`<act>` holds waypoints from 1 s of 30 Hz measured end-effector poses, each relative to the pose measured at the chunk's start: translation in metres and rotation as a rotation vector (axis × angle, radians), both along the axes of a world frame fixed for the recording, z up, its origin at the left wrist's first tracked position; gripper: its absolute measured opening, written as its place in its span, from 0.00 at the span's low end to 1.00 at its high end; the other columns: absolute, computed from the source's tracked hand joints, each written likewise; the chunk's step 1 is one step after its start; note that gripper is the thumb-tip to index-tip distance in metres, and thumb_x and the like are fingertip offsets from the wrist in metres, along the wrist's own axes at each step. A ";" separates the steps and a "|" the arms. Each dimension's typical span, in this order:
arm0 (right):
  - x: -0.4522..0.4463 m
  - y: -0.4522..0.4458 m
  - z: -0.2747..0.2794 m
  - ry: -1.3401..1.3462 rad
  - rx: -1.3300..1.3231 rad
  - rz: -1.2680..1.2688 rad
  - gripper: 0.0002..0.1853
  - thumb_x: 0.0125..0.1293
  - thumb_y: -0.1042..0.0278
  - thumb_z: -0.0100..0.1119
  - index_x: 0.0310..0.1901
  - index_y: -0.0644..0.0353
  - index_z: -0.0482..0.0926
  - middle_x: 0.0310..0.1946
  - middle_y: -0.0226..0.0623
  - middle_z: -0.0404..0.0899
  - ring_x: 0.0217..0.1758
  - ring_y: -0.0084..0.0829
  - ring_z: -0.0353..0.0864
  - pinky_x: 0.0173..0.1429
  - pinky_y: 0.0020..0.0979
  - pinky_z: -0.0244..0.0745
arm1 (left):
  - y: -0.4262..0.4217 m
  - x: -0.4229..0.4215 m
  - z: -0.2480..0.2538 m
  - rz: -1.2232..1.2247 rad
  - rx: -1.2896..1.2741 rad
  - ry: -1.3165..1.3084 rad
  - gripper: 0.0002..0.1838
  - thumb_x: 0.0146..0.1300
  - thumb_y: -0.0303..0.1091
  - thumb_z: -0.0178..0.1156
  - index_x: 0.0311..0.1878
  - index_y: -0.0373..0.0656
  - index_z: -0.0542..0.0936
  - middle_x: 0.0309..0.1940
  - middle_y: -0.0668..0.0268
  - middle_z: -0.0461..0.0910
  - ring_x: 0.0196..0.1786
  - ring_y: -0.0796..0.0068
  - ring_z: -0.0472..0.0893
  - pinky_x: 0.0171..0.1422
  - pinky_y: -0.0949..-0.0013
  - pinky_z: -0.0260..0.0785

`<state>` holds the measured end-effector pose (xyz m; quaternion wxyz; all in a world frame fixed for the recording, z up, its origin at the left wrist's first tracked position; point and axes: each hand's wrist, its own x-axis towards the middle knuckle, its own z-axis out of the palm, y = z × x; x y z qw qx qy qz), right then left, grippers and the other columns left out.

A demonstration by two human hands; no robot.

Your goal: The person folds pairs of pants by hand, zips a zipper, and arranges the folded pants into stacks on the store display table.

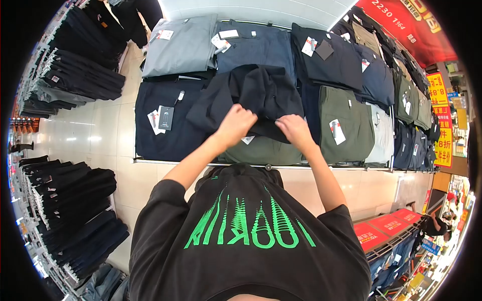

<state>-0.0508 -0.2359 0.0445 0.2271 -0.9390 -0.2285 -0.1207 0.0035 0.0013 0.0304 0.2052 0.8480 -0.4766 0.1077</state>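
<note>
A pair of black trousers lies bunched and partly unfolded over the folded stacks at the middle of the display table. My left hand is closed on its near edge, fingers curled into the cloth. To the right, my right hand grips the same edge, thumb and fingers pinched together. Beneath the cloth sit folded olive trousers, with a white tag showing by my left wrist. Folded navy trousers with tags lie left of my hands, and another olive pair lies to the right.
Grey trousers, blue-grey trousers and dark trousers fill the back row. A metal rail edges the table in front of me. Hanging trousers line the left side. A rack with red signs stands behind me, right.
</note>
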 end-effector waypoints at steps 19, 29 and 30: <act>-0.042 -0.026 -0.056 -0.041 -0.073 -0.008 0.32 0.38 0.83 0.53 0.53 0.59 0.76 0.59 0.39 0.71 0.67 0.40 0.64 0.69 0.45 0.58 | 0.072 -0.047 -0.007 0.197 0.181 0.348 0.59 0.37 0.48 0.74 0.72 0.46 0.52 0.72 0.53 0.48 0.74 0.51 0.47 0.74 0.41 0.35; -0.088 -0.042 -0.062 0.312 -0.216 -0.215 0.33 0.47 0.82 0.53 0.60 0.57 0.71 0.70 0.41 0.56 0.74 0.46 0.49 0.74 0.47 0.46 | -0.002 -0.061 -0.040 0.083 -0.067 -0.019 0.28 0.40 0.24 0.58 0.52 0.39 0.78 0.44 0.64 0.74 0.51 0.66 0.73 0.58 0.60 0.64; -0.088 -0.042 -0.062 0.323 -0.185 -0.243 0.33 0.46 0.82 0.52 0.60 0.57 0.71 0.69 0.42 0.57 0.74 0.46 0.50 0.74 0.46 0.46 | -0.008 -0.060 -0.023 0.112 -0.127 -0.003 0.28 0.40 0.24 0.59 0.52 0.39 0.77 0.44 0.64 0.74 0.51 0.66 0.73 0.58 0.60 0.64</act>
